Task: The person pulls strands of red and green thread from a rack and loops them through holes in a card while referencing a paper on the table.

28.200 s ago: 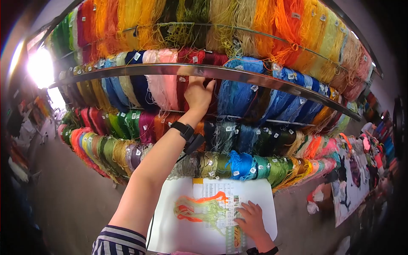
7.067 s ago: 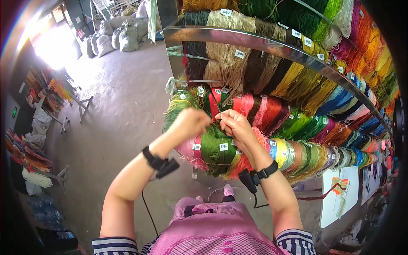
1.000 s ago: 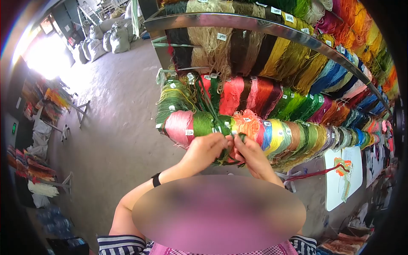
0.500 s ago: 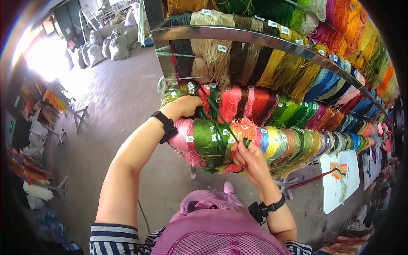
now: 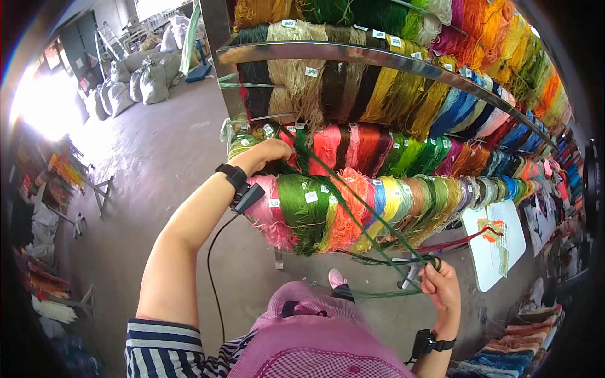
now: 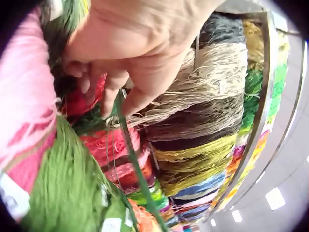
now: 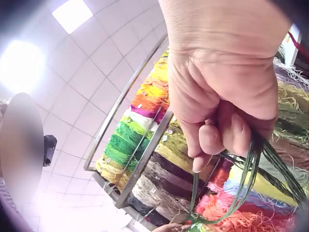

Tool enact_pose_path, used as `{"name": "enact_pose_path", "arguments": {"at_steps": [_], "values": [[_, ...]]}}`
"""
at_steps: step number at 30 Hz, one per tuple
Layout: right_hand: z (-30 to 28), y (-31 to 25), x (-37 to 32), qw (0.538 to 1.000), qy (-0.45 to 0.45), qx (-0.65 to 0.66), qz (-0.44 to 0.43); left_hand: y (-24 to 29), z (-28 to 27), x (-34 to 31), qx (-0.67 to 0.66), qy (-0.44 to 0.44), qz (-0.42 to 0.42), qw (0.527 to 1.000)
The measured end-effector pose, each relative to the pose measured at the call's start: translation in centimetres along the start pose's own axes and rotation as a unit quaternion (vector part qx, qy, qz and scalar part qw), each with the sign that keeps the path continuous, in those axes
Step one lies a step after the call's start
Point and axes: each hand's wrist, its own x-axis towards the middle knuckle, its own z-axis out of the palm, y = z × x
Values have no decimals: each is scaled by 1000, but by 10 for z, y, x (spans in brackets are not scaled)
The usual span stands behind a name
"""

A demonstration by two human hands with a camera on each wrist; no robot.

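Dark green thread [image 7: 270, 157] stretches in long strands between my hands, across the front row of the rack. My right hand [image 5: 443, 286] is low on the right, fingers curled round a looped bundle of it. My left hand [image 5: 272, 152] reaches over the pink hank [image 5: 265, 194] to the row behind. In the left wrist view its fingers are bent, with a green strand [image 6: 136, 162] running out from between two fingertips; part of that hand's grip is hidden. A labelled olive-green hank [image 5: 302, 217] and an orange hank [image 5: 348, 211] hang below the strands.
A curved steel bar [image 5: 378, 55] crosses above the rows of coloured hanks. At right stands a white board [image 5: 482, 271] with orange and green yarn on it, and dark red yarn [image 5: 450, 244] trails from it. Grey sacks [image 5: 152, 82] sit far left.
From hands together at the front row, my left hand has gone up and left to the back row. My right hand has pulled down and right, drawing the green thread out long.
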Motion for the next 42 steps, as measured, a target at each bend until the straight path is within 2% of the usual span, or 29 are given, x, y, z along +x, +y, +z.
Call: {"name": "enact_pose_path", "arguments": {"at_steps": [1,2,5,6,8,9,11,13,14,16,17,18,20,21,22,24,26,28,29,30,32,34,36,38,39,40,41,42], "values": [[1,3,1,1000,-11,17,3,33,7,-29,-59,36,-66,995],[6,1,-1,1000,-11,18,4,37,14,-32,-59,35,-66,995],[13,-2,-3,1000,-4,-4,1,45,24,-50,-277,78,-73,955],[11,-1,-4,999,-36,31,-12,45,29,-58,-275,81,-72,955],[8,3,-3,995,-74,66,-28,48,40,-76,-426,33,64,902],[9,6,-1,990,-96,98,-43,50,44,-83,-425,38,67,902],[4,6,9,971,-176,150,-67,54,54,-93,-375,128,49,917],[2,1,14,965,-189,168,-64,49,59,-85,-322,220,53,919],[3,-2,15,960,-195,193,-59,42,56,-74,-320,222,58,919],[3,-8,17,957,-198,203,-66,27,50,-40,-312,224,-30,923],[3,-10,17,955,-201,209,-66,20,53,-17,-302,269,-80,911],[3,-11,17,953,-203,214,-65,33,60,-20,-302,266,-76,912],[2,-13,16,958,-189,205,-67,61,78,-36,-377,287,-52,879],[1,-14,16,959,-186,207,-55,58,79,-35,-422,211,-27,881],[-1,-13,16,959,-185,211,-43,55,85,-34,-423,210,-29,881],[-5,-9,20,955,-194,221,-39,63,99,-45,-549,163,-11,820],[-10,-5,21,954,-200,224,-19,69,113,-66,-543,154,11,826],[-9,-3,19,952,-203,227,-15,77,132,-99,-369,245,70,894],[-8,-2,17,952,-206,228,-10,69,140,-104,-324,275,121,897],[-7,0,15,951,-208,228,-8,63,147,-116,-324,277,119,897],[-5,1,14,960,-186,206,-17,60,158,-148,-163,255,176,937],[0,10,19,971,-179,157,0,80,192,-185,-95,260,229,933],[11,19,20,979,-170,106,21,95,229,-213,13,246,383,890],[29,26,20,988,-144,27,53,103,257,-231,166,168,436,868],[32,31,22,975,-202,80,51,105,268,-239,197,133,452,860],[35,30,21,975,-202,80,51,106,277,-244,229,96,468,848],[37,26,18,965,-185,179,39,104,283,-244,168,93,496,847],[39,21,12,946,-166,277,28,102,283,-242,167,91,496,847]]}}
